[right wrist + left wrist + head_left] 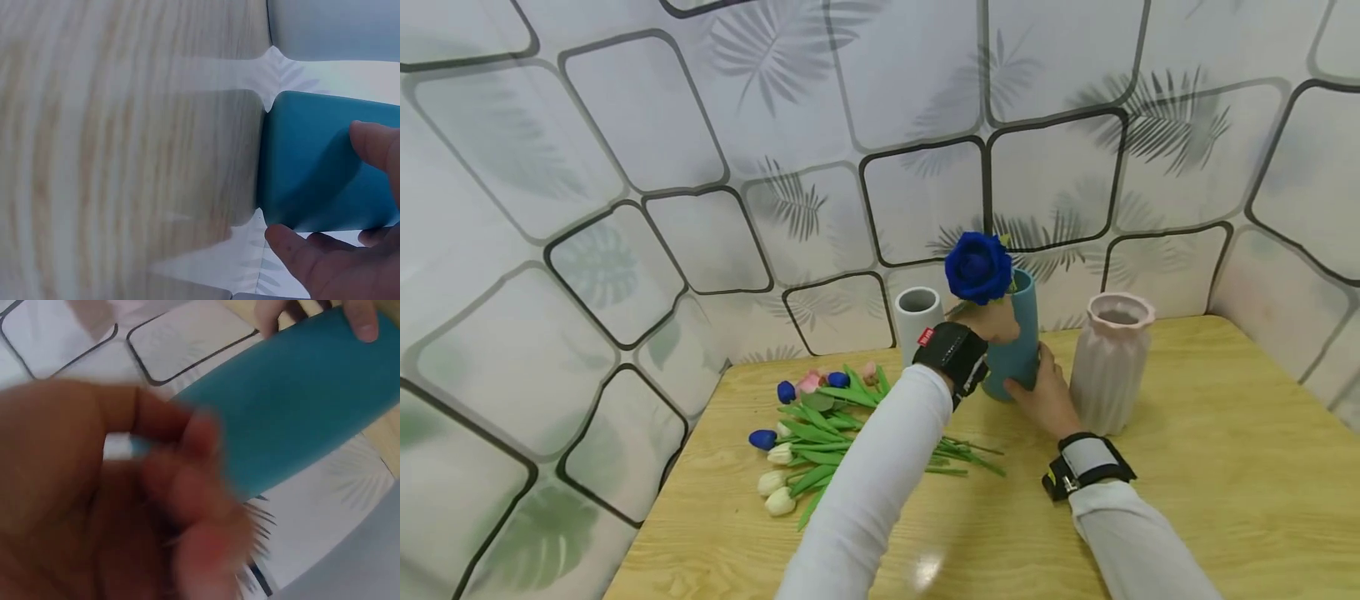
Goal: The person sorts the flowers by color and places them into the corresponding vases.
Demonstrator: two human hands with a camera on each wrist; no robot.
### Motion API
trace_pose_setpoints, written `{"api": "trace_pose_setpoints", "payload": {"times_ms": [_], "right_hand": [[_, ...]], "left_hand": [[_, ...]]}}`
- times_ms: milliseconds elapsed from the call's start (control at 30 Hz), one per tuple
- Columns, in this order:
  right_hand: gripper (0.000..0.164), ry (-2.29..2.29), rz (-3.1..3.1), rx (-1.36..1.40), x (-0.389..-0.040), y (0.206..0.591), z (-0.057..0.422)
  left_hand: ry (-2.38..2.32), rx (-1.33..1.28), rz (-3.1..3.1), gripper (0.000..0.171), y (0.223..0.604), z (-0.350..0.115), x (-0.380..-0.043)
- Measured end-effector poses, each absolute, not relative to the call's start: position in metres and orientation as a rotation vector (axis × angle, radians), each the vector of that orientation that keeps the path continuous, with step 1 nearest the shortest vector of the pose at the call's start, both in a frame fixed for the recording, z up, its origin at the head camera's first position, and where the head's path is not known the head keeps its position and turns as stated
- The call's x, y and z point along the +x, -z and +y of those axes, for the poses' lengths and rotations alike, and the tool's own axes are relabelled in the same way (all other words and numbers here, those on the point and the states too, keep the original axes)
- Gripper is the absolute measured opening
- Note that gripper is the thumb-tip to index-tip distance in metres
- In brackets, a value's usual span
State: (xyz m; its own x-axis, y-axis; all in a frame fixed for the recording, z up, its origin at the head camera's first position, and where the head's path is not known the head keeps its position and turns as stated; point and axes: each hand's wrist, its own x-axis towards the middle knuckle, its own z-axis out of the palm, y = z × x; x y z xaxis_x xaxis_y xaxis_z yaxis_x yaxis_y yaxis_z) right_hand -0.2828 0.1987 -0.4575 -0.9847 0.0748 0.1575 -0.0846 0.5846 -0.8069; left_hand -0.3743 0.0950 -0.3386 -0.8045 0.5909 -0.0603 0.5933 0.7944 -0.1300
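Observation:
A blue rose stands in front of the mouth of a tall teal vase. My left hand pinches the rose just under its bloom, fingers curled, and overlaps the upper part of the vase. In the left wrist view those fingers are blurred beside the vase wall, and the stem is mostly hidden. Lower down, my right hand grips the vase near its base from the right. Its thumb lies along the teal side in the right wrist view. The vase stands upright on the wooden table.
A white vase stands just left of the teal one, partly behind my left hand. To the right is a pale pink ribbed vase. Several white, blue and pink artificial flowers lie on the table at left, partly under my left forearm.

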Motion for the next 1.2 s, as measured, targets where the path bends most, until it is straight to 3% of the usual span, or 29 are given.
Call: {"api": "trace_pose_setpoints", "payload": {"times_ms": [67, 233, 367, 567, 667, 800, 900, 1200], "right_hand": [[0.089, -1.364, -2.650, 0.005, -0.282, 0.456, 0.198], [0.085, -1.360, -2.701, -0.005, -0.283, 0.455, 0.199], [0.084, -1.360, -2.723, 0.000, -0.283, 0.457, 0.198], [0.085, -1.362, -2.757, 0.007, -0.283, 0.455, 0.200], [0.086, -1.354, -2.765, 0.024, -0.284, 0.451, 0.202], [0.083, -1.333, -2.757, 0.007, -0.288, 0.449, 0.202], [0.082, -1.306, -2.765, -0.031, -0.291, 0.451, 0.200], [0.085, -1.332, -2.774, -0.007, -0.289, 0.450, 0.201]], "left_hand": [[-0.064, 0.756, 2.720, 0.025, 0.293, 0.084, -0.343], [-0.334, 0.780, 2.229, 0.035, 0.240, 0.067, -0.317], [-0.719, 0.763, 2.063, 0.041, 0.240, 0.062, -0.321], [-1.208, 0.909, 2.211, 0.045, 0.271, 0.072, -0.327], [-1.095, 1.018, 2.593, 0.026, 0.281, 0.089, -0.324], [-0.352, 1.001, 3.123, 0.038, 0.283, 0.114, -0.316], [0.020, 0.992, 3.212, 0.027, 0.284, 0.123, -0.313], [-0.182, 1.064, 3.304, 0.032, 0.297, 0.106, -0.319]]}}
